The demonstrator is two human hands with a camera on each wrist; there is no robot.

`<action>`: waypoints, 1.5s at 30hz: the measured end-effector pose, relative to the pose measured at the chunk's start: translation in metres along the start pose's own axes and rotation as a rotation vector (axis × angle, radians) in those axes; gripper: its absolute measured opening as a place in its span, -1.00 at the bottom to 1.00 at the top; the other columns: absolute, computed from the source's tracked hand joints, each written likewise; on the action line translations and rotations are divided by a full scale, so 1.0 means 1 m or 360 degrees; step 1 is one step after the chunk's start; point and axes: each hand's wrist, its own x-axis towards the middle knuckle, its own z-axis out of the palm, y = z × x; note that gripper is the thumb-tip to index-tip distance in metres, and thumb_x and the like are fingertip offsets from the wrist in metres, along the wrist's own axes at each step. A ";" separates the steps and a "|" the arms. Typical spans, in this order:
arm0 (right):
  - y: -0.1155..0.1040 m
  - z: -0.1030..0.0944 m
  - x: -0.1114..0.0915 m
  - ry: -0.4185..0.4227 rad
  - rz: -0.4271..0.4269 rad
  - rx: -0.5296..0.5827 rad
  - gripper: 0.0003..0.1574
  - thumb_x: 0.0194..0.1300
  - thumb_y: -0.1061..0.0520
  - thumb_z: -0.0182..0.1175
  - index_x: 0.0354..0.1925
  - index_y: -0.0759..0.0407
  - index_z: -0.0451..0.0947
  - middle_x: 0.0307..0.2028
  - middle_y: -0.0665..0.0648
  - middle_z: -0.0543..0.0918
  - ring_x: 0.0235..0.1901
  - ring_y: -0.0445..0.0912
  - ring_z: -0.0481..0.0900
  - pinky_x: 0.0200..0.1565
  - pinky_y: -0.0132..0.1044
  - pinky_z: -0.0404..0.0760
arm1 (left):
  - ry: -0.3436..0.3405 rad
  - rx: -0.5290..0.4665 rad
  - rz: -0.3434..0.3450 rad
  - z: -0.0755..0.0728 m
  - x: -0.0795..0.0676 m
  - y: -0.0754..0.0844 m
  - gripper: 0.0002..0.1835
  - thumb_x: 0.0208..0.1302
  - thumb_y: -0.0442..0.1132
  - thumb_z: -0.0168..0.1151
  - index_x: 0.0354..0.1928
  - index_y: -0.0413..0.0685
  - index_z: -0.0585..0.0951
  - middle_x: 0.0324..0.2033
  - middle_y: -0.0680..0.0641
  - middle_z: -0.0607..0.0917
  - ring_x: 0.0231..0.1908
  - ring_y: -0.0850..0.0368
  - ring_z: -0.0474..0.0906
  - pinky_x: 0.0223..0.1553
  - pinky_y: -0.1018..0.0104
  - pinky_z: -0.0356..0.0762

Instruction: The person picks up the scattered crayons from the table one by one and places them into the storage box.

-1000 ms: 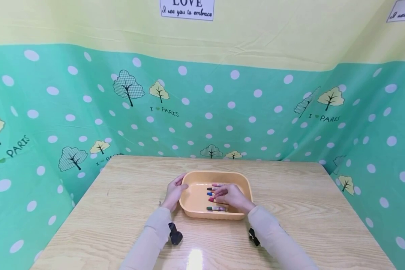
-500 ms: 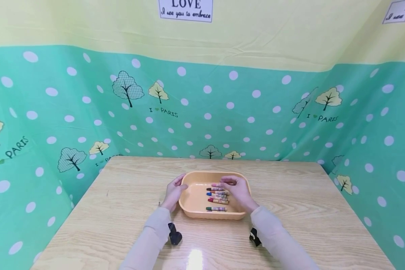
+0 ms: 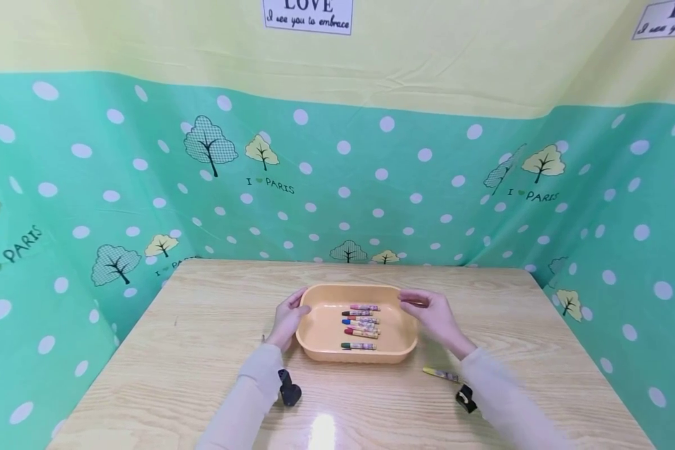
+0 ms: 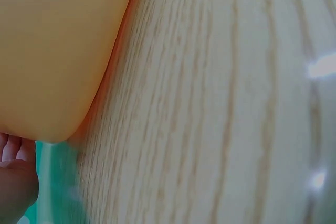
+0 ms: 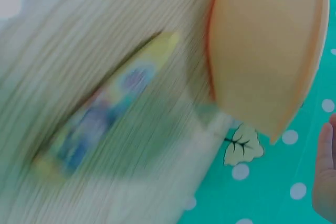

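An orange plastic tray (image 3: 315, 353) stands on the table with several crayons (image 3: 362, 334) lying crosswise in it. The crayons have printed wrappers and pink, brown, blue, red and green tips. My left hand (image 3: 287, 320) grips the tray's left side, thumb over the rim and fingers outside. At the right rim, my right hand (image 3: 435, 317) has its fingers and thumb apart, with nothing seen between them. A yellow crayon (image 5: 107, 106) lies on the table beside the tray, under the right forearm. In the left wrist view, the left fingers (image 4: 18, 150) show by the tray's outer wall.
The wooden table (image 3: 225, 294) bears a bright light reflection near its front. Green and yellow dotted cloth (image 3: 349, 175) hangs behind it and at both sides. Dark wrist cameras (image 3: 289, 392) hang under the sleeves.
My right hand has moved from over the crayons to the right side of the tray. The crayons in the tray and the yellow crayon now show uncovered. My left hand stays on the rim.
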 end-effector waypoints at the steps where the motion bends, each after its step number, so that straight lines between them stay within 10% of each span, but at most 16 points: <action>1: 0.000 -0.004 -0.002 0.0000 -0.0007 -0.0023 -0.57 0.10 0.27 0.23 -0.01 0.34 0.51 -0.08 0.30 0.63 -0.17 -0.16 0.64 -0.11 -0.45 0.62 | 0.0002 -0.0001 -0.0006 0.000 0.000 0.000 -0.40 0.08 -0.46 0.07 0.25 -0.13 0.36 0.23 -0.22 0.40 0.22 -0.08 0.34 0.20 0.14 0.39; 22: 0.049 -0.052 -0.057 -0.0133 0.0093 -0.0311 -0.58 0.12 0.28 0.21 -0.02 0.40 0.50 -0.11 0.30 0.64 -0.18 -0.14 0.64 -0.15 -0.45 0.63 | 0.0001 0.0002 0.0002 0.000 0.000 0.001 -0.41 0.10 -0.47 0.05 0.25 -0.14 0.36 0.20 -0.25 0.41 0.20 -0.10 0.36 0.18 0.15 0.42; 45: 0.082 -0.055 -0.079 -0.0253 0.0260 -0.0374 -0.42 -0.06 0.07 0.38 -0.08 0.37 0.54 -0.18 0.23 0.66 -0.24 -0.11 0.63 -0.24 -0.43 0.65 | 0.0004 -0.0019 -0.0007 0.000 0.001 0.001 -0.40 0.08 -0.46 0.06 0.25 -0.10 0.37 0.21 -0.22 0.42 0.20 -0.06 0.35 0.19 0.15 0.41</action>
